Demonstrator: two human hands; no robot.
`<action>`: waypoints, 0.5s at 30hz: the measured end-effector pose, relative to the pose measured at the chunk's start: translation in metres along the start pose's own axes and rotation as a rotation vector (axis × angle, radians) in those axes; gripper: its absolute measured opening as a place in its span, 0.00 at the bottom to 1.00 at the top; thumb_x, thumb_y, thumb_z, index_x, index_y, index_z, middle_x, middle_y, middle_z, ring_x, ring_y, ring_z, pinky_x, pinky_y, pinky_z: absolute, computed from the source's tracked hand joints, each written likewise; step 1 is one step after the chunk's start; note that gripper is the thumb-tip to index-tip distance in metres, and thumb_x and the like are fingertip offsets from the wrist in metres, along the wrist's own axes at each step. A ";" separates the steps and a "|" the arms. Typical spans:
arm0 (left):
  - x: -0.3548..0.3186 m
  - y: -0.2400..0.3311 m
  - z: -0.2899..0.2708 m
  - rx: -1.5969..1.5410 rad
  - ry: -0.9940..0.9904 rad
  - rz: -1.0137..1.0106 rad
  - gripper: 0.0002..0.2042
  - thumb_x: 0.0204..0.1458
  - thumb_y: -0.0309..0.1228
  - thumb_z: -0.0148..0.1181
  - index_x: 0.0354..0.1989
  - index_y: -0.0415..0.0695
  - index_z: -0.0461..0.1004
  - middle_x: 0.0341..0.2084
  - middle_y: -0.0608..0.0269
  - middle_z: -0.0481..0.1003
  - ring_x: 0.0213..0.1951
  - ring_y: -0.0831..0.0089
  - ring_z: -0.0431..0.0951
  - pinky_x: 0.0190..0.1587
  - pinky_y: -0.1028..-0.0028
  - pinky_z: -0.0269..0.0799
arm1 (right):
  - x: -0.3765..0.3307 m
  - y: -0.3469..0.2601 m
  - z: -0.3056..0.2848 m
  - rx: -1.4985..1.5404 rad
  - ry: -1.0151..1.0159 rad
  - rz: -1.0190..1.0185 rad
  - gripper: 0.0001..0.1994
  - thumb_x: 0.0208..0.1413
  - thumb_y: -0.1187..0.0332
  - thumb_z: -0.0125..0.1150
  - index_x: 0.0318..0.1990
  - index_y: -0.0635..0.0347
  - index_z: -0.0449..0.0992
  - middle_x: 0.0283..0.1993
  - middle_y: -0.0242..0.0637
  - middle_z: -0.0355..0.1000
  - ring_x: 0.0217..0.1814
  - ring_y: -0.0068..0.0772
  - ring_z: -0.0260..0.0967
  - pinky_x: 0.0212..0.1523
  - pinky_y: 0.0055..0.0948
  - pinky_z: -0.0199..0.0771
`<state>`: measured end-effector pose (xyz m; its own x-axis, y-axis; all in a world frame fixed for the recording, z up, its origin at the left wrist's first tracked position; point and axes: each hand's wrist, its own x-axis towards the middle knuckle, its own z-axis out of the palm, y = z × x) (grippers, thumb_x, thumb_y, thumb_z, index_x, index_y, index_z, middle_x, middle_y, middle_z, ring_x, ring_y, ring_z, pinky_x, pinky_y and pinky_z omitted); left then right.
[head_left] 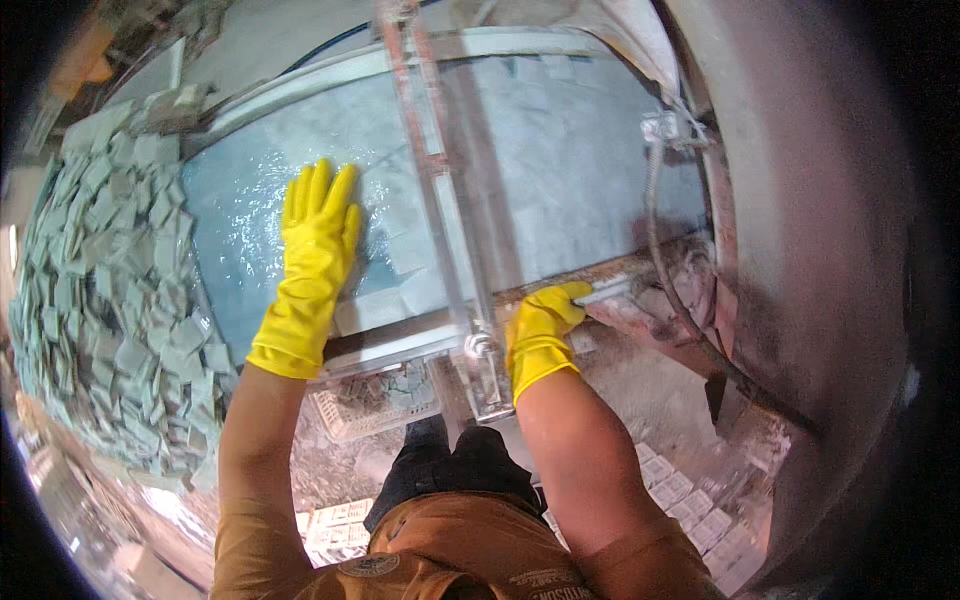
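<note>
My left hand (318,225), in a yellow rubber glove, lies flat with its fingers stretched over the wet bluish surface of a long shallow trough (390,350). Bright ripples and glints of water surround its fingers. My right hand (543,328), gloved the same way, is closed at the trough's near edge, beside a pale bar-like piece (607,290). What its fingers hold is hidden. Flat pale pieces (375,308) show faintly near the trough's near side, beside my left glove. A metal rail frame (440,200) crosses over the trough between my hands.
A large heap of pale green, tile-like pieces (110,300) rises left of the trough. Below its near edge is a white plastic basket (375,415) with small pieces. A hose (655,220) runs down the right side beside a wall (830,250). Light blocks (690,500) lie on the floor.
</note>
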<state>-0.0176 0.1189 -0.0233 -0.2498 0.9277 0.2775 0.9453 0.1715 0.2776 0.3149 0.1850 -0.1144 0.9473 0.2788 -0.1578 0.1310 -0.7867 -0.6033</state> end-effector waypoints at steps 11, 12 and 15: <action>-0.065 0.058 -0.003 0.018 -0.053 -0.200 0.40 0.63 0.42 0.68 0.80 0.42 0.60 0.75 0.26 0.60 0.74 0.28 0.59 0.78 0.35 0.46 | -0.014 0.004 0.001 0.156 0.014 -0.029 0.22 0.74 0.54 0.59 0.52 0.69 0.81 0.51 0.59 0.84 0.48 0.56 0.84 0.42 0.41 0.84; -0.068 0.068 0.001 -0.028 -0.046 -0.218 0.39 0.63 0.42 0.67 0.80 0.43 0.59 0.75 0.27 0.59 0.75 0.27 0.57 0.79 0.36 0.44 | -0.006 0.019 0.007 0.121 0.017 -0.092 0.21 0.74 0.55 0.59 0.53 0.69 0.80 0.52 0.58 0.83 0.49 0.56 0.83 0.43 0.40 0.84; -0.052 0.104 0.014 -0.011 -0.044 -0.343 0.39 0.63 0.42 0.67 0.81 0.44 0.59 0.77 0.30 0.57 0.77 0.29 0.54 0.79 0.34 0.39 | 0.026 0.054 0.027 0.059 0.027 -0.209 0.21 0.74 0.56 0.58 0.57 0.68 0.78 0.55 0.56 0.83 0.53 0.53 0.83 0.46 0.39 0.85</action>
<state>0.0960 0.0934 -0.0215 -0.5432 0.8300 0.1268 0.8054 0.4723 0.3581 0.3390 0.1647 -0.1723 0.9088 0.4172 -0.0037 0.3092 -0.6795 -0.6653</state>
